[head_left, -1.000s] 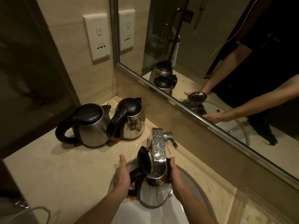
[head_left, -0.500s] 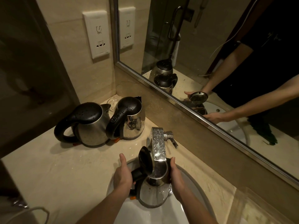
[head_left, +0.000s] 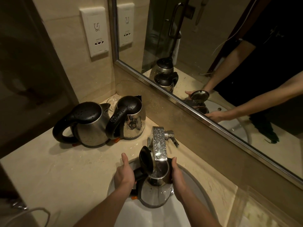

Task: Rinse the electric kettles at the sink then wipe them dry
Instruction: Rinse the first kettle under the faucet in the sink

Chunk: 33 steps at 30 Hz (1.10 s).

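Kettle in hand: steel body, roughly upright with a slight tilt. I hold it over the sink basin at the near edge of the countertop. I cannot tell whether its base touches the basin. The lid is hinged open toward the handle side. The mouth sits directly under the faucet spout. A glint inside the mouth reads as water entering, but the stream itself is hard to resolve.

Left hand: fingers wrapped round the black handle, thumb raised free.
Right hand: curled against the upper steel wall, on the side away from the handle, steadying it.

The larger kettle and the shinier kettle have their lids down and droplets on the black tops. They stand side by side at the back left corner of the countertop, below the wall socket.

Step in hand, my judgement: filling for a rinse. To do it well:
- Take only a partial fill.
- Centre the mouth under the spout so nothing runs down to the base contacts.
- Hold the lid clear of the spout.
- Then swirl and tip out into the basin.

Wet steel is slippery, so the handle grip should carry the weight.
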{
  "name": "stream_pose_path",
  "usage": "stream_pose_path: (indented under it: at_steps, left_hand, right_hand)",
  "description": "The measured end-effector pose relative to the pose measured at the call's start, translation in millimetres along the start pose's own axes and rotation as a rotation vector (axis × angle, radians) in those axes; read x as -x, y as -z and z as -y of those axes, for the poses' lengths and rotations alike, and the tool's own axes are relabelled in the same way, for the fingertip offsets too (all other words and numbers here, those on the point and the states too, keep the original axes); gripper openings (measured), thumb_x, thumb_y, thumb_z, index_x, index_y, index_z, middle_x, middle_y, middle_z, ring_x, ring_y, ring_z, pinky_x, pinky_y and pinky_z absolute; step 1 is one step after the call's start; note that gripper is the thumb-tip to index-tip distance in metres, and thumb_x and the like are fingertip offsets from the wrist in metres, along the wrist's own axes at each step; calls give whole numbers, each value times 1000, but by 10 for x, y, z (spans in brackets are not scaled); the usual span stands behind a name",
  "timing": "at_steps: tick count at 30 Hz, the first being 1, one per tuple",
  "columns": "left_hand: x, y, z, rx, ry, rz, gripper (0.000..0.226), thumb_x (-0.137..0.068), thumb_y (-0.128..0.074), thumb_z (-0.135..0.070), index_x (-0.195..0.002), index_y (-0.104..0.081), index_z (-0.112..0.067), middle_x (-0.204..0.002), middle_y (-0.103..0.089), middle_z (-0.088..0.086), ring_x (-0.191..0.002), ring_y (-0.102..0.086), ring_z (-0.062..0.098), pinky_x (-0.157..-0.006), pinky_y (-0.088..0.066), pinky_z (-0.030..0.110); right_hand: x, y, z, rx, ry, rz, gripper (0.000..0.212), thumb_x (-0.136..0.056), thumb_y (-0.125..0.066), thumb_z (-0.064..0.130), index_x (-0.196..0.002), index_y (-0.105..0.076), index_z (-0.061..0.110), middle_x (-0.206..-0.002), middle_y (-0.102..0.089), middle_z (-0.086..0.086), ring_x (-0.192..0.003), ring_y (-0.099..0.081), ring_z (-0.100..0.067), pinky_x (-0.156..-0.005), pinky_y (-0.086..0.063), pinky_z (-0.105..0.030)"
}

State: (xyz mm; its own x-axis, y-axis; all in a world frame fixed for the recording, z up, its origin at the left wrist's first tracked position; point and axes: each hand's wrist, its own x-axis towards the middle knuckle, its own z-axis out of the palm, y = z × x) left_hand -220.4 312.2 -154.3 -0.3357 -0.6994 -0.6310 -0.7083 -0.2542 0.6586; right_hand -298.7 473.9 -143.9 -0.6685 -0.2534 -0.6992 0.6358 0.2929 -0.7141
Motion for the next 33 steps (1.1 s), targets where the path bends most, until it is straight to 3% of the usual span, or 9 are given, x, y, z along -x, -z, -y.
stream_pose_path:
  at_steps: [3,7,13,17,21,26,31,33]
  left_hand:
    - [6,-26,-7,-23,-22,-35,87,-91,-11,-71,-87,-66,-4,-69,-62,13,-65,-61,26,-63,-48,37]
    - [-15,-53,21,-23,-33,-45,79,-93,-13,-69,-63,-54,-8,-64,-58,12,-60,-58,25,-61,-45,35]
    - [-68,-65,52,-38,-31,-53,76,-91,-13,-72,-62,-49,-10,-59,-50,9,-55,-53,23,-57,-42,33]
    - [-83,-64,28,-49,-32,-54,75,-93,-14,-70,-64,-50,-11,-62,-55,10,-58,-57,23,-56,-44,33]
    - [-96,-68,16,-51,-27,-64,74,-93,-15,-70,-63,-48,-11,-60,-53,9,-55,-55,21,-54,-42,31]
    - [-94,-70,16,-47,-21,-63,75,-93,-16,-70,-66,-51,-10,-63,-55,10,-57,-57,22,-56,-43,32]
    - [-104,-68,23,-38,-35,-60,74,-93,-17,-69,-61,-47,-10,-58,-51,8,-53,-52,20,-55,-41,31]
    - [-102,-66,30,-34,-35,-51,75,-93,-17,-69,-63,-50,-9,-60,-55,9,-56,-56,22,-57,-45,33]
  right_hand:
    - [20,6,10,-12,3,-7,67,-99,-17,62,-129,-60,20,-126,-63,-8,-124,-50,-23,-113,-29,-40]
    - [2,8,25,-13,2,-4,71,-97,-19,64,-132,-59,17,-127,-64,-8,-118,-55,-20,-105,-38,-35]
    - [-36,-5,38,-29,-9,-12,70,-98,-22,63,-136,-56,15,-125,-66,-9,-114,-58,-21,-100,-39,-32]
    - [-24,-12,31,-7,-16,-9,72,-96,-21,66,-140,-52,17,-134,-60,-9,-124,-53,-23,-106,-34,-35]
    - [-52,-8,39,-18,4,-1,69,-99,-19,62,-135,-57,17,-124,-65,-7,-103,-58,-13,-95,-37,-31]
    - [-69,11,5,14,-14,7,70,-97,-21,64,-136,-55,18,-133,-60,-7,-121,-53,-20,-106,-34,-34]
    - [-86,23,-1,4,-3,-14,58,-101,-19,59,-125,-58,22,-103,-65,5,-92,-57,-6,-94,-37,-28]
    - [-83,15,-4,24,8,-16,57,-100,-19,59,-123,-57,23,-106,-65,3,-92,-57,-5,-96,-37,-29]
